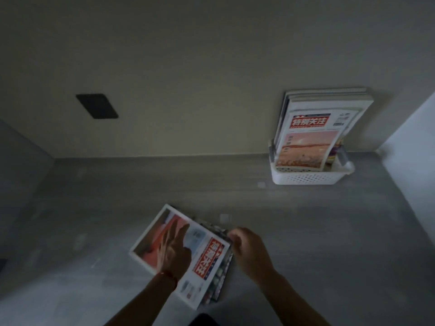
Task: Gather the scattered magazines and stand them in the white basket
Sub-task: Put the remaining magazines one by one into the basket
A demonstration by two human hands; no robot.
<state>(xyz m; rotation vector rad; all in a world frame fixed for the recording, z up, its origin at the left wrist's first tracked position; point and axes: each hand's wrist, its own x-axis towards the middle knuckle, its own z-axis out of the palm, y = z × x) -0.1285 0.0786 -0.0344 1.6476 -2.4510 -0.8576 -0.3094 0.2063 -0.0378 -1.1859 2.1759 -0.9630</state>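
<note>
Magazines: two stacked on floor (329,231), top magazine (207,260) under flat, spread left hand (174,251) | right hand (249,250) curled at their right edge, grip unclear | lower magazine (222,274) mostly hidden | far right: white basket (310,178), several standing magazines (313,137), count unclear

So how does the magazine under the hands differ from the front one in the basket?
The top magazine lies flat on the grey surface, turned askew; the front magazine stands nearly upright in the white basket. The left hand presses on the flat one and the right hand is at its edge; the standing one is untouched. Both show the same red masthead.
</note>
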